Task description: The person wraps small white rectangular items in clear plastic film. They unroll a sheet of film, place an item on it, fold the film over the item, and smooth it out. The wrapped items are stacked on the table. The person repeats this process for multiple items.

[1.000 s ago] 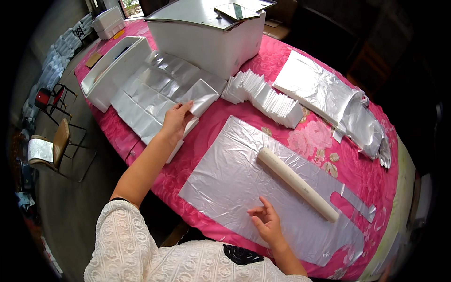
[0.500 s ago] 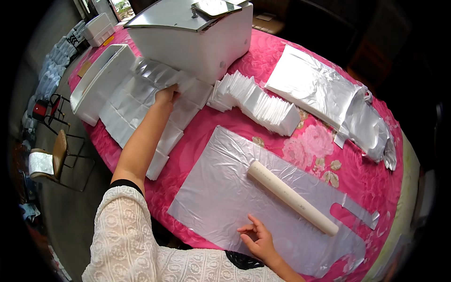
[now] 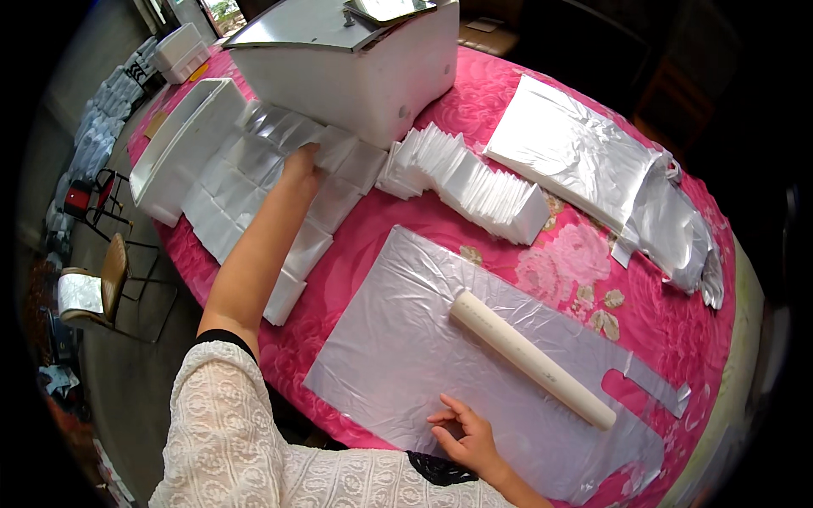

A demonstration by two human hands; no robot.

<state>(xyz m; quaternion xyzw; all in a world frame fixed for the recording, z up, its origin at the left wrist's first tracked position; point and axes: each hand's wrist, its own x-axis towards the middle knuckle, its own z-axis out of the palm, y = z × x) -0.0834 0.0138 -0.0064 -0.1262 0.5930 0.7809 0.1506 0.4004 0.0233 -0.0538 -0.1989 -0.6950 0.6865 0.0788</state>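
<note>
- The left hand [image 3: 301, 161] reaches far across the table, arm stretched out, and rests on the rows of silvery-white packets [image 3: 254, 182] laid overlapping on the left side of the pink flowered tablecloth [image 3: 669, 330].
- Its fingers [image 3: 308, 152] curl down onto one packet at the far end of the rows, just in front of the big white box [image 3: 364, 63]; whether they pinch the packet or only press on it cannot be told from this view.
- The right hand [image 3: 466, 432] lies near the person, at the near edge of a clear plastic bag [image 3: 406, 339] spread flat on the cloth.
- That hand is unclenched, fingers spread and bent, fingertips touching the plastic; it grasps nothing.
- A cream-coloured roller [image 3: 529, 357] lies across the bag, running from its middle toward the near right, well apart from the right hand.
- The bag's handle loops [image 3: 656, 389] point to the right.
- A fanned stack of folded white sheets [image 3: 470, 182] stands between the box and the bag, just right of the packet rows.
- A long white tray [image 3: 182, 140] sits at the far left edge of the table, touching the packets.
- A pile of shiny plastic bags [image 3: 584, 157] lies at the far right, its loose ends bunched toward the table's right rim.
- A chair [image 3: 106, 284] stands on the floor to the left of the table.
</note>
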